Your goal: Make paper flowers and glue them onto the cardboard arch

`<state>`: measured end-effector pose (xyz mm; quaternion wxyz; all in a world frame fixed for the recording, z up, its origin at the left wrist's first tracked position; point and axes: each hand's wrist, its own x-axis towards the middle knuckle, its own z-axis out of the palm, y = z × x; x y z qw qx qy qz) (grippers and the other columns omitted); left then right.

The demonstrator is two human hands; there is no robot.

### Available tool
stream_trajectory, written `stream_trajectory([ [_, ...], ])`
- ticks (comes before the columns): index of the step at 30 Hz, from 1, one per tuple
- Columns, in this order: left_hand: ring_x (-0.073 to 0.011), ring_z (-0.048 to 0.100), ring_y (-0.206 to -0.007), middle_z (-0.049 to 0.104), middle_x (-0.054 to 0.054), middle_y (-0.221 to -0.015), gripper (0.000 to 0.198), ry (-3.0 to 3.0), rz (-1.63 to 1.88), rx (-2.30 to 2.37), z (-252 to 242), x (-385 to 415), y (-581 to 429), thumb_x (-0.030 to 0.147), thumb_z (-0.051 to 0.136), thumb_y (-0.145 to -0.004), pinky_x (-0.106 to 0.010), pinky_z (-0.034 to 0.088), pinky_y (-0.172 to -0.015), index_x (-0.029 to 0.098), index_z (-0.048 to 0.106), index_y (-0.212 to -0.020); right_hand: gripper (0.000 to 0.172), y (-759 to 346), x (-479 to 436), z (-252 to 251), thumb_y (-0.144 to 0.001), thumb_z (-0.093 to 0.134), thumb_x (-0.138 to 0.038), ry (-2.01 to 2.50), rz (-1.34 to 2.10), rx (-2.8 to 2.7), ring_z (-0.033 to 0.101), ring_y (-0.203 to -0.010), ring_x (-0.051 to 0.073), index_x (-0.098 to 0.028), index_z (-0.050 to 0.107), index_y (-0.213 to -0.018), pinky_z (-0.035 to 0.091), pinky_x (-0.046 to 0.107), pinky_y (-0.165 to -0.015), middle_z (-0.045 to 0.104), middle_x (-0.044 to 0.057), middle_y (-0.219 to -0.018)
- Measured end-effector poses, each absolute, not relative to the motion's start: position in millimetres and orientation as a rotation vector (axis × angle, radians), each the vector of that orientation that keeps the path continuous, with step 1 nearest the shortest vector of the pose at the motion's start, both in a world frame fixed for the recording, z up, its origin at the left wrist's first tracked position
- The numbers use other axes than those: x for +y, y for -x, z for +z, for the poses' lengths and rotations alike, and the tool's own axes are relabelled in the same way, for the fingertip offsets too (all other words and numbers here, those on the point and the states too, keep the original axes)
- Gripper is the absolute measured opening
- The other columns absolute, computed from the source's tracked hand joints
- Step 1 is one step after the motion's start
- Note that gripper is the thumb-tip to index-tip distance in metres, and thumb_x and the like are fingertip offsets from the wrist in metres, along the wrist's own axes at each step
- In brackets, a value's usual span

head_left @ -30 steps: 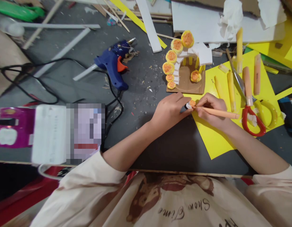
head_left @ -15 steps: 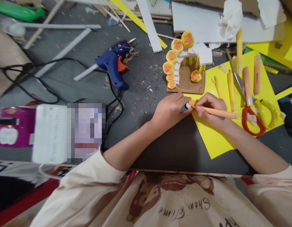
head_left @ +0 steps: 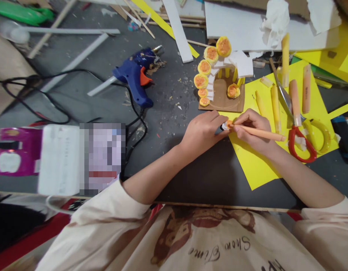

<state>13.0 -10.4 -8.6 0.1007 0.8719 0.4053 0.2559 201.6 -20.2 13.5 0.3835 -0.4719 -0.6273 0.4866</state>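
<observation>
My left hand (head_left: 203,128) pinches a small round piece (head_left: 227,125), white with orange on top, between thumb and fingertips. An orange marker (head_left: 261,133) is gripped in my right hand (head_left: 251,128), its tip touching or very near the orange part of that piece. Just beyond my hands stands a small model on a brown cardboard base (head_left: 221,107), with white steps (head_left: 210,84) curving up its left side. Several yellow discs with orange centres line the steps, and one more disc (head_left: 233,90) lies on the base.
Yellow paper (head_left: 254,169) lies under my right forearm, bearing several markers and red-and-yellow-handled scissors (head_left: 302,145). A blue glue gun (head_left: 134,73) with a black cable rests at the left. Beyond it are white strips (head_left: 178,32) and thin sticks. A white box (head_left: 59,160) sits at the near left.
My right hand and the marker have shifted very slightly to the right. My left hand keeps its pinch on the small piece, almost unmoved.
</observation>
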Motion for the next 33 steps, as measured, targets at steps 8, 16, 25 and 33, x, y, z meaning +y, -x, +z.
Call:
stream_trajectory([
  [8,-0.0153,0.057,-0.070,0.062,-0.004,-0.075,0.035,-2.598,0.754,1.197,-9.5,-10.0,-12.6,0.042,0.043,-0.100,-0.026,0.039,-0.063,0.017,0.063,-0.086,0.035,-201.5,-20.8,12.4,-0.081,0.068,-0.053,1.190,1.274,-1.609,0.051,-0.056,0.011,-0.021,0.056,-0.075,0.036,0.025,-0.051,0.060,-0.001,-0.065],
  [16,-0.0162,0.057,-0.072,0.063,-0.005,-0.078,0.030,-2.550,0.739,1.187,-7.8,-10.5,-12.2,0.042,0.051,-0.098,-0.026,0.039,-0.064,0.016,0.063,-0.088,0.036,-201.2,-19.5,15.3,-0.080,0.070,-0.050,1.206,1.200,-1.556,0.046,-0.052,0.009,-0.020,0.053,-0.069,0.031,0.023,-0.047,0.054,-0.003,-0.059],
  [25,-0.0156,0.057,-0.070,0.062,-0.004,-0.075,0.032,-2.590,0.731,1.202,-9.0,-10.2,-12.6,0.043,0.049,-0.098,-0.025,0.039,-0.063,0.017,0.062,-0.085,0.040,-200.0,-17.7,17.9,-0.076,0.072,-0.052,1.244,1.223,-1.558,0.042,-0.050,0.008,-0.020,0.051,-0.064,0.028,0.022,-0.045,0.051,-0.004,-0.055],
  [33,-0.0155,0.056,-0.068,0.062,-0.003,-0.074,0.025,-2.584,0.752,1.195,-8.8,-10.0,-12.6,0.038,0.055,-0.095,-0.025,0.039,-0.062,0.017,0.063,-0.085,0.035,-202.2,-18.2,15.5,-0.077,0.072,-0.045,1.242,1.230,-1.567,0.043,-0.051,0.008,-0.020,0.050,-0.064,0.030,0.023,-0.046,0.052,-0.004,-0.056],
])
